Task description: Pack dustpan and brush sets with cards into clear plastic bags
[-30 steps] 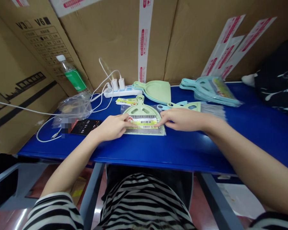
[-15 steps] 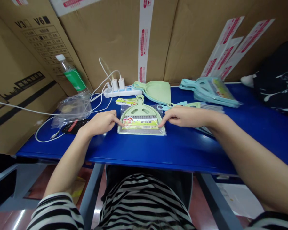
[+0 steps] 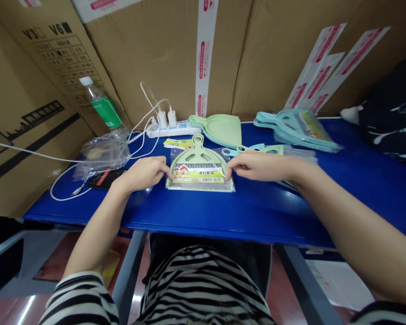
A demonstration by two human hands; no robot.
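Evenly, two hands flank one bagged dustpan set

Exactly one bagged green dustpan-and-brush set (image 3: 198, 156) lies flat between the hands, handle end away from the person. The left hand (image 3: 145, 174) has its index fingertip at the set's left edge, the right hand (image 3: 253, 165) its own at the right edge; the other fingers curl in, and I cannot tell whether thumb and finger pinch the film. One printed label (image 3: 206, 174) (yellow-green, with red mushrooms) crosses the set. One loose card (image 3: 178, 143) lies just behind.

Further back are one green dustpan (image 3: 223, 128) and, to its right, one light-blue bagged bundle (image 3: 291, 128) with two handle loops. Two brush handles, one green (image 3: 276, 149) and one blue, show behind the right hand, near pale bristles (image 3: 302, 154). One white power strip (image 3: 186, 130) carries two charger cubes (image 3: 172, 118); one green-labelled bottle (image 3: 106, 113) leans by a crumpled see-through bag (image 3: 103, 151), and one dark phone (image 3: 104, 179) lies near the left wrist.

All this sits on a glossy blue tabletop (image 3: 206, 212). Brown cardboard (image 3: 264, 58) with red-and-white tape walls the back; a carton (image 3: 16, 104) stands left, dark patterned cloth (image 3: 389, 113) right. Reddish floor shows below.
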